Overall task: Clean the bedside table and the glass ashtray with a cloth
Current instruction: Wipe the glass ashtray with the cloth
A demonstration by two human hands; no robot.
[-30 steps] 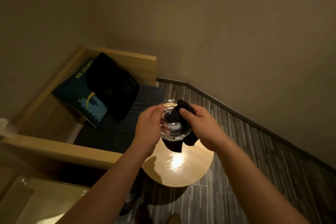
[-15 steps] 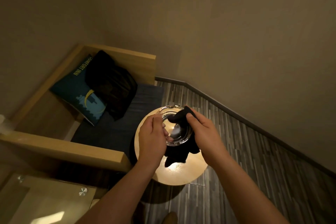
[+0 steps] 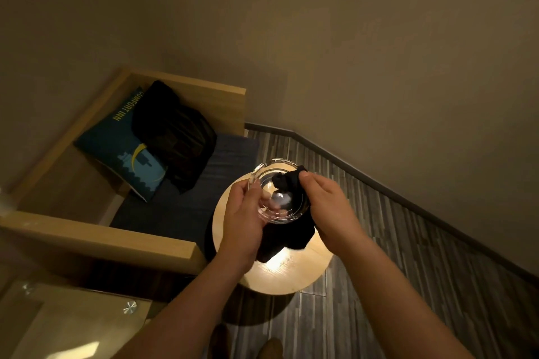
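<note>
I hold a clear glass ashtray (image 3: 272, 181) in the air above a small round wooden bedside table (image 3: 291, 274). My left hand (image 3: 242, 221) cups the ashtray from below and on its left side, its fingers showing through the glass. My right hand (image 3: 326, 204) pinches a black cloth (image 3: 287, 182) against the ashtray's right rim, with one end of the cloth pushed into the bowl. The rest of the cloth hangs down under the ashtray over the tabletop.
A wooden-framed bench (image 3: 96, 239) with a dark seat stands left of the table, holding a blue cushion (image 3: 122, 151) and a black bag (image 3: 175, 137). A glass-topped surface (image 3: 73, 326) lies at the lower left. Striped floor (image 3: 408, 256) runs right to the wall.
The ashtray has tipped so its open bowl faces up toward me. The cloth end has shifted from over the bowl to its right rim. Both hands moved slightly lower over the table.
</note>
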